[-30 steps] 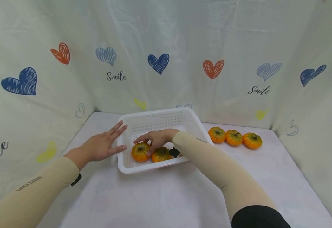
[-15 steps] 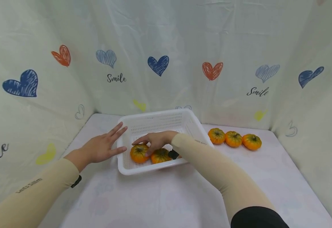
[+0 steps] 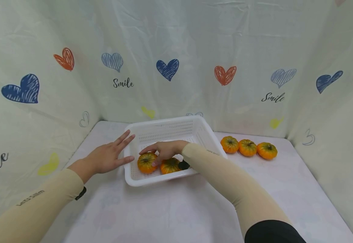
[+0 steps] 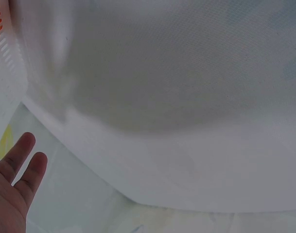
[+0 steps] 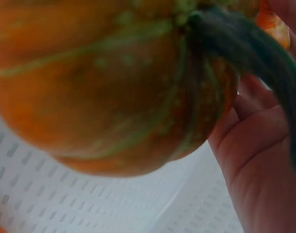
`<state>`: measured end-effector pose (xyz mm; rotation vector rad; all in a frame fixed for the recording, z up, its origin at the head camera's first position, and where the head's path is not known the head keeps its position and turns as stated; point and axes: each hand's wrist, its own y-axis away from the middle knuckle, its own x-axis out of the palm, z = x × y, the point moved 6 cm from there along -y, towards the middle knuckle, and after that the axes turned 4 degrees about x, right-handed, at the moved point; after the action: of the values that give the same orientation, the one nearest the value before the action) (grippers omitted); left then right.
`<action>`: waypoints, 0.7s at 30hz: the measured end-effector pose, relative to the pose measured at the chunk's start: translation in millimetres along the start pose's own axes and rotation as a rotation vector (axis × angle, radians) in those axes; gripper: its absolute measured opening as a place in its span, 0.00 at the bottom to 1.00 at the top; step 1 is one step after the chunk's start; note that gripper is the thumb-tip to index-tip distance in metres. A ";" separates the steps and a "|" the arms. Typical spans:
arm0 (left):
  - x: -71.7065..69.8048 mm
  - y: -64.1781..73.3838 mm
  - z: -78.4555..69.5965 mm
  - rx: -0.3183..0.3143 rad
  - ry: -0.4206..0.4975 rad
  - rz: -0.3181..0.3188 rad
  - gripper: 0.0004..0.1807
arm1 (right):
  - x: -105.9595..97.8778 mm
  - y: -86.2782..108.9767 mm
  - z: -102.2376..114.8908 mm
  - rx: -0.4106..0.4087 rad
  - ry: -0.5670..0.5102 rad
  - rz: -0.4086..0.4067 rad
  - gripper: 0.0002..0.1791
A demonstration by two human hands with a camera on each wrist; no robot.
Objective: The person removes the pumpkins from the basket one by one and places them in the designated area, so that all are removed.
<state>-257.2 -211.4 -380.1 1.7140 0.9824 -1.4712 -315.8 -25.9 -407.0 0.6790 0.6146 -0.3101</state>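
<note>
A white slotted plastic basket (image 3: 164, 180) stands on the table with small orange-green pumpkins in it. My right hand (image 3: 167, 149) reaches inside, thumb and fingers round the leftmost pumpkin (image 3: 146, 163). Another pumpkin (image 3: 170, 165) lies beside it under my palm; its ribbed side and dark curved stem fill much of the right wrist view, with the right palm (image 5: 259, 160) behind. My left hand (image 3: 108, 157) is spread at the basket's left side, fingertips right at the rim. In the left wrist view, two left fingers (image 4: 33, 170) extend near the basket wall (image 4: 4, 53).
Three more pumpkins (image 3: 247, 147) sit in a row on the white-covered table (image 3: 164, 212), right of the basket. A pale curtain (image 3: 194, 40) printed with hearts encloses the back and sides. My right forearm (image 3: 225, 175) crosses over the basket's front right rim.
My right hand and the leftmost pumpkin have shifted slightly left inside the basket. The left hand stays at the rim, and the row of three pumpkins is unmoved.
</note>
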 end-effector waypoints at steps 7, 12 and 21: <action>-1.0 0.7 0.0 0.002 0.006 0.004 0.47 | -5.1 2.8 6.5 -0.084 -0.008 -0.010 0.36; -3.4 1.4 -0.3 0.002 0.008 0.000 0.47 | -16.9 8.5 5.9 -0.111 -0.039 -0.073 0.36; -3.2 2.6 -1.4 0.008 0.021 -0.004 0.47 | -37.9 25.6 -4.6 -0.098 -0.133 -0.177 0.32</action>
<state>-254.5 -211.9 -376.7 1.7369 0.9924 -1.4644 -335.7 -1.1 -373.8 0.5062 0.5601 -0.4823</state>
